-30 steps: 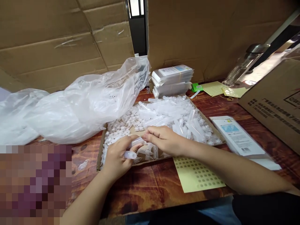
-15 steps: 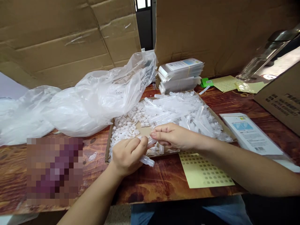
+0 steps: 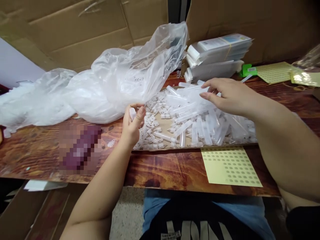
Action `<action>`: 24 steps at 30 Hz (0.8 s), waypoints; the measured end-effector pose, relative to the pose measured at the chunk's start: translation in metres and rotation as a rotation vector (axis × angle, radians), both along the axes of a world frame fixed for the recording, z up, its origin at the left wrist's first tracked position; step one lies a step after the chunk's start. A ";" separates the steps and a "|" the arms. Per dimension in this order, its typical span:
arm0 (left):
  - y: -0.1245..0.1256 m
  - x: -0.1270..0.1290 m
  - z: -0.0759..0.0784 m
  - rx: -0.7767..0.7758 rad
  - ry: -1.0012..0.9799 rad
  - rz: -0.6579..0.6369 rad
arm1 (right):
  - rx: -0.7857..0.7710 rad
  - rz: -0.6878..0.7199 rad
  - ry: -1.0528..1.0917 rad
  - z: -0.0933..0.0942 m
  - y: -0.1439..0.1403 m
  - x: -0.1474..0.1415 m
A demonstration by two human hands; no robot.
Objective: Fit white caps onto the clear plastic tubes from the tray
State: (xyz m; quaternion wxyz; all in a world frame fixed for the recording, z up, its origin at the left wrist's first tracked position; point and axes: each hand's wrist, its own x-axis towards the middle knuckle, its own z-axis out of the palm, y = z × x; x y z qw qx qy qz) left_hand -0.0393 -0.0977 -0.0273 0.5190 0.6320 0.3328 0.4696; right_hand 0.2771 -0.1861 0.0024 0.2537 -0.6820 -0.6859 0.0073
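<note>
A shallow cardboard tray (image 3: 163,125) on the wooden table holds a heap of clear plastic tubes (image 3: 200,116) on its right and small white caps (image 3: 153,118) on its left. My left hand (image 3: 132,125) is raised at the tray's left edge, fingers closed around a clear tube (image 3: 132,113) that pokes up between thumb and fingers. My right hand (image 3: 227,95) hovers over the far part of the tube heap, fingers spread and touching the tubes, holding nothing that I can see.
A big crumpled clear plastic bag (image 3: 107,83) lies left of the tray. Stacked flat packets (image 3: 217,55) stand behind it. A yellow sticker sheet (image 3: 230,166) lies at the table's near edge. Cardboard walls (image 3: 82,30) close off the back.
My hands have come apart: the right hand went from the near tray edge out over the tube heap, and the left hand lifted its tube. The camera tilted down and left.
</note>
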 end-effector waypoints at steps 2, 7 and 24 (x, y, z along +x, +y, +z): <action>0.001 0.001 0.003 -0.098 -0.100 -0.061 | 0.042 -0.011 -0.093 -0.003 -0.001 0.003; 0.003 0.005 0.002 -0.279 -0.153 -0.070 | 0.151 0.124 -0.156 0.021 -0.007 -0.026; 0.010 -0.001 0.004 -0.272 -0.293 0.040 | -0.393 0.588 -0.546 -0.005 0.085 -0.155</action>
